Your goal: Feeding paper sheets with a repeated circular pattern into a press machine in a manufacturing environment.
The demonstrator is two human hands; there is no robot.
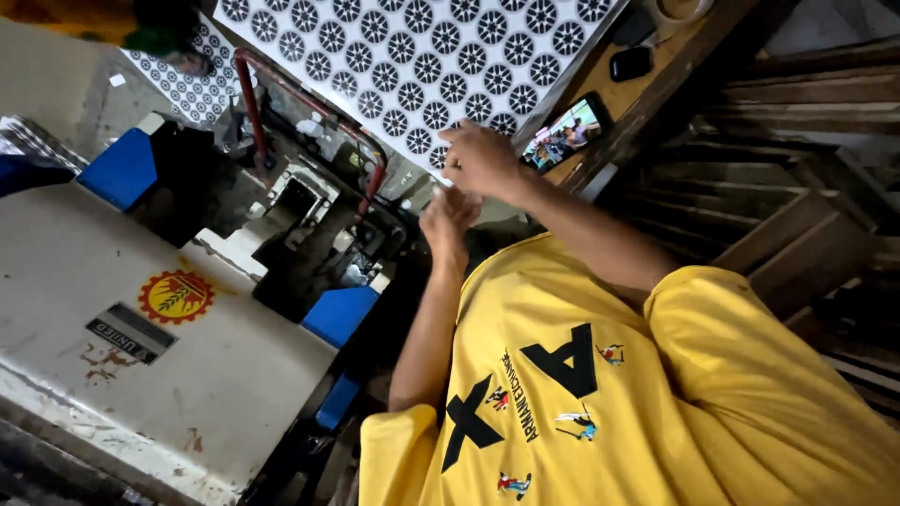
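Yellow shirt (pixel 656 394); black-and-white patterned sheet (pixel 422 66)

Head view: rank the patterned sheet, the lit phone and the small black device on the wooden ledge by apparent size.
1. Patterned sheet, largest by far.
2. Lit phone.
3. Small black device, smallest, though it lies farther from the camera, so the gap to the phone is unsure.

Machine (pixel 141 328) left; patterned sheet (pixel 422 66) behind it; phone (pixel 567 131) on worktop (pixel 656 80), right of sheet; hands (pixel 469 183) between.
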